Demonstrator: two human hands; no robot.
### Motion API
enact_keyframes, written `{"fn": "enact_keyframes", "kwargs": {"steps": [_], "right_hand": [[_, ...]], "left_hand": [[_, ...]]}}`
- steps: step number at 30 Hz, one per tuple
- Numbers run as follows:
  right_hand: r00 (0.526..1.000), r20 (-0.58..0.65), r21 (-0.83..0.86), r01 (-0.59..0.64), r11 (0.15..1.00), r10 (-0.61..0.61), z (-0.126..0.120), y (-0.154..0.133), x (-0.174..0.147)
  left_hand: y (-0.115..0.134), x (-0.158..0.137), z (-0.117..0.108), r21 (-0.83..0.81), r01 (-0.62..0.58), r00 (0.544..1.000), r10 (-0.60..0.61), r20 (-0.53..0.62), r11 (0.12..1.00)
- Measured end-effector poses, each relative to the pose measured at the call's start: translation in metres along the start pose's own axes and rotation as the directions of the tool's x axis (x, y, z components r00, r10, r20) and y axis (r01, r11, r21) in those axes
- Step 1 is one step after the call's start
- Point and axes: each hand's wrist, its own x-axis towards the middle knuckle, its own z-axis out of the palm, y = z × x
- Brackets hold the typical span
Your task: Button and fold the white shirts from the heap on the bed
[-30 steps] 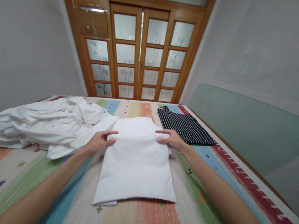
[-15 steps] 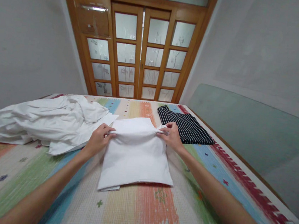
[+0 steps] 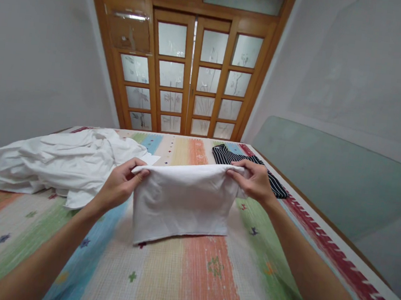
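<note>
A folded white garment hangs between my two hands, its upper edge stretched nearly level and its lower edge at or just over the bed cover; I cannot tell its exact kind. My left hand pinches the top left corner between thumb and fingers. At the opposite corner, my right hand grips the cloth the same way. Behind my right hand lies a folded black garment with white stripes, partly hidden by that hand. To the left of my left hand spreads a crumpled heap of white cloth.
A striped, multicoloured cover lies over the bed beneath everything. Along the right side runs a pale green panel against the wall. Wooden doors with glass panes stand beyond the far edge.
Both hands have lifted the white garment's upper edge up and toward me, and moved farther apart. Its front now hangs as a shorter, steeper panel. The heap and striped garment stay put.
</note>
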Motion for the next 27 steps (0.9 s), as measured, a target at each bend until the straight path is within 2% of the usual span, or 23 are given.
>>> {"fn": "enact_keyframes", "kwargs": {"steps": [4,6,8,10,12,15,17,19,21,23,24,25,27], "right_hand": [[1.0,0.013,0.048,-0.026,0.999,0.025,-0.017,-0.019,0.018],[0.996,0.061,0.052,-0.064,0.997,0.06,-0.011,-0.013,0.03],[0.985,0.134,0.0,-0.104,0.995,0.104,0.005,0.005,0.039],[0.961,0.227,-0.128,-0.13,0.983,0.157,0.027,0.03,0.041],[0.927,0.294,-0.271,-0.152,0.951,0.232,0.049,0.055,0.034],[0.895,0.388,-0.346,-0.083,0.934,0.223,0.073,0.079,0.014],[0.887,0.439,-0.306,0.0,0.952,0.142,0.081,0.081,-0.001],[0.874,0.486,-0.223,0.099,0.97,0.022,0.082,0.072,-0.014],[0.835,0.542,-0.13,0.198,0.971,-0.098,0.079,0.055,-0.026],[0.776,0.607,-0.072,0.268,0.961,-0.171,0.074,0.034,-0.038],[0.745,0.64,-0.062,0.294,0.954,-0.188,0.072,0.024,-0.044],[0.71,0.676,-0.057,0.318,0.946,-0.198,0.071,0.015,-0.05],[0.653,0.73,-0.071,0.363,0.929,-0.2,0.07,0.001,-0.06]], "left_hand": [[0.017,0.01,-0.004,-0.214,0.126,0.987,-0.144,-0.069,0.969],[0.012,0.023,0.001,-0.288,0.184,0.976,-0.21,-0.063,0.94],[-0.004,0.036,0.008,-0.296,0.261,0.96,-0.28,-0.026,0.919],[-0.03,0.044,0.015,-0.214,0.356,0.933,-0.36,0.022,0.91],[-0.059,0.047,0.018,-0.013,0.411,0.911,-0.411,0.043,0.911],[-0.096,0.043,0.018,0.208,0.415,0.904,-0.428,0.02,0.886],[-0.109,0.038,0.015,0.275,0.382,0.915,-0.403,0.025,0.883],[-0.112,0.032,0.013,0.339,0.299,0.945,-0.325,0.023,0.892],[-0.105,0.023,0.012,0.413,0.154,0.983,-0.182,0.028,0.898],[-0.092,0.011,0.014,0.454,-0.03,0.992,-0.029,0.123,0.891],[-0.084,0.003,0.015,0.44,-0.12,0.975,0.022,0.223,0.89],[-0.076,-0.005,0.017,0.412,-0.201,0.937,0.051,0.346,0.889],[-0.063,-0.021,0.021,0.357,-0.337,0.829,0.095,0.551,0.871]]}}
